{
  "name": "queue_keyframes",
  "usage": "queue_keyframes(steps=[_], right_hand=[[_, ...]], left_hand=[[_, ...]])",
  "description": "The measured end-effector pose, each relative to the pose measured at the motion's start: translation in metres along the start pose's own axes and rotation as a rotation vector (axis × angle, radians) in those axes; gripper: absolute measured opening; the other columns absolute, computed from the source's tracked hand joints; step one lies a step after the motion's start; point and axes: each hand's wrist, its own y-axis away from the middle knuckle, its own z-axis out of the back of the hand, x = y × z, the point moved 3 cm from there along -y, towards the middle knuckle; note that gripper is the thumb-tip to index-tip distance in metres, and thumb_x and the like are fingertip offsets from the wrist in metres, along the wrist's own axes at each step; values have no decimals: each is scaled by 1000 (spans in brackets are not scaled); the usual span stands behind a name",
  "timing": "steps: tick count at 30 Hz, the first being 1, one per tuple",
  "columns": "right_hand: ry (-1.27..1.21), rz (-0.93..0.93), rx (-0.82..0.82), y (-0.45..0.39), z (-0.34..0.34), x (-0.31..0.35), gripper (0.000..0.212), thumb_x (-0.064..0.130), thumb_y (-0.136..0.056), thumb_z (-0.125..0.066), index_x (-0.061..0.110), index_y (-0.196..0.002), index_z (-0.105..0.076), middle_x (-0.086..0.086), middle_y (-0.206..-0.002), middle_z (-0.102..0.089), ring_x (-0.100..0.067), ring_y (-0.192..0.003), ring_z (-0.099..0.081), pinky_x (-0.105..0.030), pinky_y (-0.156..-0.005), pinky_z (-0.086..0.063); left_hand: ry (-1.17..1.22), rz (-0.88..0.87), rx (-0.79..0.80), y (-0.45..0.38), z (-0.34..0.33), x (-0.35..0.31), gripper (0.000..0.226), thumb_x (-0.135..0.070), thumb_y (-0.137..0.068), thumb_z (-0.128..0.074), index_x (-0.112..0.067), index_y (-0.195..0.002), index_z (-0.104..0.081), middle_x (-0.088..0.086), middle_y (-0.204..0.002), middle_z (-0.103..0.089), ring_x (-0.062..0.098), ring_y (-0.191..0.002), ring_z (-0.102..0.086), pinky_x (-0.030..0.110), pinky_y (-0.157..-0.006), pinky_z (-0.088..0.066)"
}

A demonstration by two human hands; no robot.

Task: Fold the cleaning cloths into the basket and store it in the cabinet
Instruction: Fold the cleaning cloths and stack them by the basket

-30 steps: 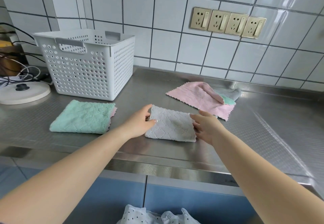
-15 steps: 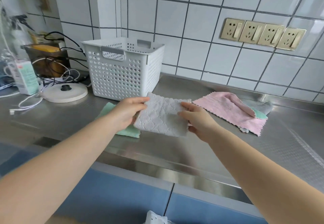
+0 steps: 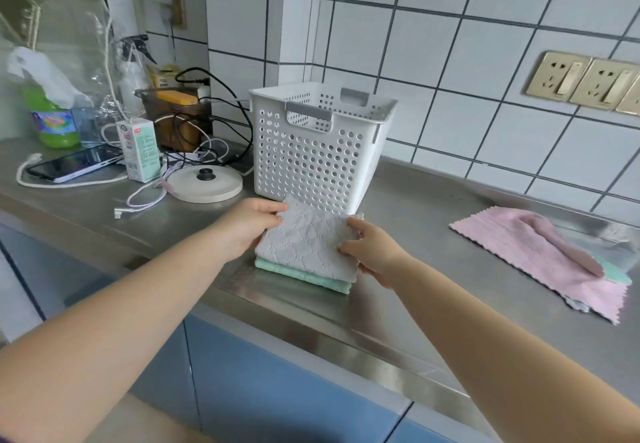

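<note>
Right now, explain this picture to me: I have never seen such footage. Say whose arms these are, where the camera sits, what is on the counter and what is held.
There is no machine here. The camera sits on a person's head, looking down at their own bare arms. The left hand and right hand each pinch a side of a folded grey cloth, which sits over a folded green cloth on the steel counter. Behind stands a white basket. To the right lies an unfolded pink cloth over other cloths. To the left are a phone, a carton and cables.
</note>
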Motion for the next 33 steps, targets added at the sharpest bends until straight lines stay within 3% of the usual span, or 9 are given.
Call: queue_keyframes(steps=[6, 7, 9, 11, 14, 18, 23, 30, 33], right_hand=[[76, 4, -51, -8, -1, -8, 57, 5, -89, -53, 21, -142, -39, 0, -84, -53, -14, -58, -47, -15, -38, -38], [97, 16, -63, -8, -2, -9, 58, 7, -88, -54, 20, -142, -39, -3, -96, -59, -16, -66, -54, -16, -44, -44], [213, 48, -110, -9, -1, -14, 63, 15, -87, -58, 22, -144, -35, -10, -132, -51, -23, -100, -60, -27, -75, -54], [405, 78, -179, -9, 3, -17, 68, 27, -86, -60, 27, -147, -29, -11, -153, -23, -27, -129, -43, -37, -100, -44], [646, 181, -244, -9, 1, -4, 61, 34, -92, -51, 29, -147, -26, -4, -159, -6, -25, -144, -16, -47, -114, -23], [812, 247, -134, -16, -23, 12, 52, 32, -97, -34, 31, -147, -23, 3, -160, -8, -17, -147, -4, -59, -114, -3], [857, 213, -55, -20, -37, -2, 47, 39, -98, -21, 30, -143, -28, 5, -155, -19, -15, -145, -7, -68, -108, -1], [805, 71, -72, -23, -32, -20, 70, 58, -94, -23, 20, -151, -10, 4, -160, -3, -16, -147, 1, -60, -114, 1], [784, 140, -138, -18, -32, -17, 64, 54, -94, -29, 20, -147, -24, 0, -157, -19, -18, -145, -12, -58, -114, -5]], left_hand=[[-141, 4, 23, -7, 1, 13, 43, 8, -88, -53, -9, -127, -58, 12, -143, -45, 19, -133, -40, 27, -110, -27], [-183, -1, 21, -7, 0, 15, 43, 7, -88, -54, -10, -127, -58, 11, -142, -46, 18, -132, -42, 26, -108, -29], [-283, -49, 1, -8, 0, 13, 42, -1, -89, -55, -13, -129, -57, 8, -140, -50, 17, -123, -50, 23, -98, -38], [-505, -205, -95, -7, 0, 3, 41, -11, -92, -54, -16, -132, -54, 2, -139, -49, 16, -119, -51, 26, -96, -40], [-790, -490, -176, -1, -15, -20, 42, -13, -97, -43, -12, -139, -45, 2, -146, -41, 17, -134, -37, 26, -111, -24], [-999, -482, 61, -2, -52, -19, 46, -17, -102, -29, -10, -148, -26, 4, -156, -22, 17, -145, -15, 27, -116, -7], [-1177, -347, 160, -13, -56, 1, 49, -24, -103, -23, -7, -149, -19, 9, -158, -14, 21, -146, -10, 29, -117, -2], [-1145, -230, 177, -19, -51, 13, 53, -31, -102, -21, -13, -151, -10, 8, -159, -1, 22, -147, -1, 39, -120, -5], [-1154, -256, 113, -18, -50, 11, 51, -30, -101, -26, -12, -149, -22, 7, -158, -15, 22, -146, -13, 36, -118, -14]])
